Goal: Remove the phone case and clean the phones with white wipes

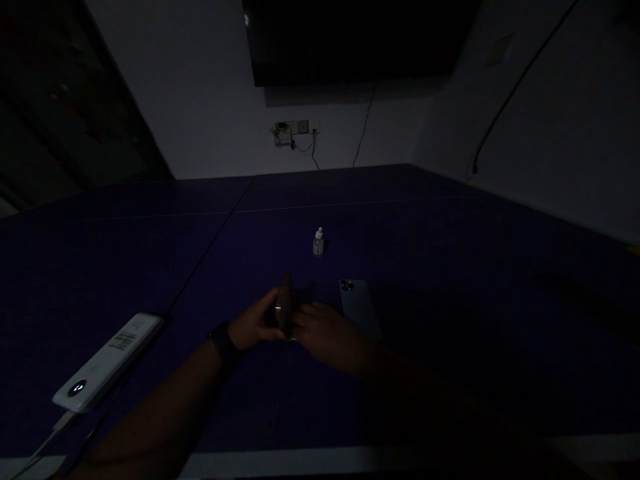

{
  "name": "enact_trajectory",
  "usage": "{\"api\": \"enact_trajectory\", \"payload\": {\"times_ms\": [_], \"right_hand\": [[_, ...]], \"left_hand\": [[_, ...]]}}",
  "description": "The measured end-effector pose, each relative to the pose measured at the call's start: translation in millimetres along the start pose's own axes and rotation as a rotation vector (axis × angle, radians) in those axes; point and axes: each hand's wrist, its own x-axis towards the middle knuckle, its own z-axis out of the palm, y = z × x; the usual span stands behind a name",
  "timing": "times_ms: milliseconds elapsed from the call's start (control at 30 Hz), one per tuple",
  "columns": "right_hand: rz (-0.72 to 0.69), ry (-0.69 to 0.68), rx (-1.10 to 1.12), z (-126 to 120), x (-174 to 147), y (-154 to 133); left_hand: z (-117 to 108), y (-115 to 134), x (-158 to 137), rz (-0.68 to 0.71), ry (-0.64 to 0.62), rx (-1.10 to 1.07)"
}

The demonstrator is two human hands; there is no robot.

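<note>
In dim light, my left hand (pixel 251 325) is closed around the near-left side of a slim brown wallet (pixel 284 300), its thumb along the bottom. The wallet stands on edge above the table, a small shiny spot on its near end. My right hand (pixel 325 333) presses against the wallet's right side with bent fingers; the fingertips are partly hidden behind it. Just beyond the right wrist lies a light-coloured phone (pixel 361 305), camera side up, its lower end partly covered by the hand. A small dropper bottle (pixel 318 247) with a white top stands upright farther back.
A white power bank (pixel 107 363) with a cable plugged in lies at the left on the dark blue table (pixel 425 267). At the back wall are sockets with cords (pixel 299 128) and, above them, a large dark screen (pixel 360 40).
</note>
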Motion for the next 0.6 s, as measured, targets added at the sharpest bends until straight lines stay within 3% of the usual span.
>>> {"api": "enact_trajectory", "payload": {"times_ms": [200,600], "right_hand": [[0.044,-0.039,-0.085,-2.0,1.9,6.8],[-0.010,-0.048,0.077,1.2,0.6,5.9]], "left_hand": [[0.5,0.4,0.6,0.019,0.007,-0.002],[-1.8,-2.8,1.2,0.009,0.002,-0.004]]}}
